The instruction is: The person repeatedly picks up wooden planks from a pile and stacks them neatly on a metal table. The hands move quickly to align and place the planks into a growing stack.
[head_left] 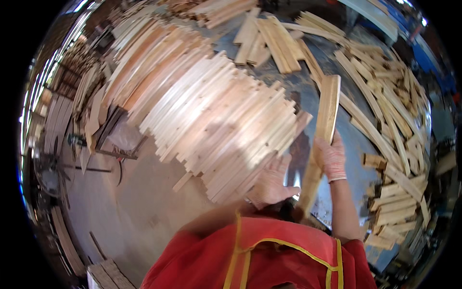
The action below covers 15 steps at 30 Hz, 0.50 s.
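Note:
My right hand (332, 158), in a pale reddish work glove, is closed around a long wooden board (328, 106). The board stands out lengthwise in front of me, its far end raised toward the camera and its near end by my apron. My left hand (273, 182), gloved the same way, is open with the thumb apart, at the near right edge of a wide layer of pale wooden slats (216, 125). Its fingertips appear to touch the slat ends, though blur makes the contact hard to judge. The slats lie side by side at a slant, with uneven ends.
A grey metal tabletop (353, 159) lies under the board. Loose offcuts (385, 96) are heaped along its right side, with short pieces (397, 207) stacked nearer me. Several wider boards (276, 43) lie at the far side. A floor fan (48, 176) stands at the left.

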Each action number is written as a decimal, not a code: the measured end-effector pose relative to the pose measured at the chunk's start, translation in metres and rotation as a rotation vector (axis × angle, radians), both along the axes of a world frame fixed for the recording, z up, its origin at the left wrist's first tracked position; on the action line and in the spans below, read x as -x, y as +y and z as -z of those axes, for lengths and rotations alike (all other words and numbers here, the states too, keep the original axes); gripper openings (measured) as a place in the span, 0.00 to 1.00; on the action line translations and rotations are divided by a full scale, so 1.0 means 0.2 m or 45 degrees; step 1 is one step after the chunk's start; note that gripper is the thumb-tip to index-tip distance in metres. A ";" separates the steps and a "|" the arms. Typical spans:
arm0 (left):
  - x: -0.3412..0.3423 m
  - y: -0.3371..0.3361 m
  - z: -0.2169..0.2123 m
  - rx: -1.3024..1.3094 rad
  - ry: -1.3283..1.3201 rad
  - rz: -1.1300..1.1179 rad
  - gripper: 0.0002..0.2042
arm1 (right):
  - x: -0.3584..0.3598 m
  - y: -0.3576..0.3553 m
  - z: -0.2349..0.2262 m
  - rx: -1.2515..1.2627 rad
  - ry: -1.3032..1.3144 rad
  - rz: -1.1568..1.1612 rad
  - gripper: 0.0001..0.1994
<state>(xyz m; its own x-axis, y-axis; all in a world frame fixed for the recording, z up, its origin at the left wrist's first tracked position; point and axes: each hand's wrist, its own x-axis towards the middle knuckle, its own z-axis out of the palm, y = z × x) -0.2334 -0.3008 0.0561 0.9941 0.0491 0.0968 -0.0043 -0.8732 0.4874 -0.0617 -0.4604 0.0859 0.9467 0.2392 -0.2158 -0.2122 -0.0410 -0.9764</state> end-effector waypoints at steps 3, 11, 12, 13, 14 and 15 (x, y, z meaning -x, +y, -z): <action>-0.05 0.20 -0.15 0.630 0.107 -0.297 0.45 | 0.06 0.36 -0.01 -0.184 -0.071 -0.108 0.42; 0.03 1.45 -0.31 2.111 0.210 -0.691 0.20 | 0.13 -0.02 0.12 0.303 0.124 -0.302 0.39; 0.03 1.61 -0.32 2.288 0.331 -0.737 0.25 | 0.13 -0.11 0.16 0.416 0.011 -0.333 0.39; 0.04 1.71 -0.30 1.970 0.230 -0.740 0.24 | 0.11 -0.20 0.21 0.591 -0.052 -0.350 0.38; 0.03 1.81 -0.30 1.713 0.374 -0.800 0.21 | 0.08 -0.32 0.25 0.784 -0.062 -0.349 0.38; -0.01 1.88 -0.29 0.828 0.203 -0.634 0.20 | 0.05 -0.45 0.29 1.118 -0.326 -0.409 0.35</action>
<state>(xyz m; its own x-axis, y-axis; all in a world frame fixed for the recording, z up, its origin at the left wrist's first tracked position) -0.2309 0.0743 0.1141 0.8406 0.4842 -0.2428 0.4198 -0.2991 0.8569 -0.0709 -0.5508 0.0276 0.9074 0.3469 -0.2372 0.1514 -0.7963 -0.5856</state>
